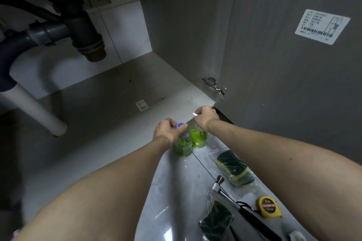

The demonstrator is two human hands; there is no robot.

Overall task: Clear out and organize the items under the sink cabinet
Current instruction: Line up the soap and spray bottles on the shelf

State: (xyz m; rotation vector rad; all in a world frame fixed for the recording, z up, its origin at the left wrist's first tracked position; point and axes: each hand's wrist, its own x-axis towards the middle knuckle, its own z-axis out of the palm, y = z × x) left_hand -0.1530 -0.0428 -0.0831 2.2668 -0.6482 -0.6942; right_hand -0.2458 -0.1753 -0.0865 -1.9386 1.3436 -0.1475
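Left hand (168, 130) curls round the neck of a clear ribbed plastic bottle (183, 144), fingers just under its blue cap (180, 125). Bottle upright on the pale glossy floor tile (172, 186), about half full of green liquid. Right hand (206, 117) clenched, pinching a small whitish strip (194, 114); what the strip is, cannot tell. Directly below that hand: second clear container (199, 139), rounder, green liquid in its base, touching or just beside the bottle; top hidden by the wrist.

Both stand at the front lip of the cabinet floor (121, 88), a matte pale board with dark specks and a small square sticker (142, 105). Grey drain trap (86, 31) and white pipe (37, 111) at rear left. Open door (293, 84), grey laminate, metal hinge (214, 86), barcode label (322, 26).

On the tile to the right: bagged yellow-green sponges (234, 168), another bagged dark scouring pad (216, 219), yellow 2m tape measure (269, 206), black-handled metal tool (244, 207).
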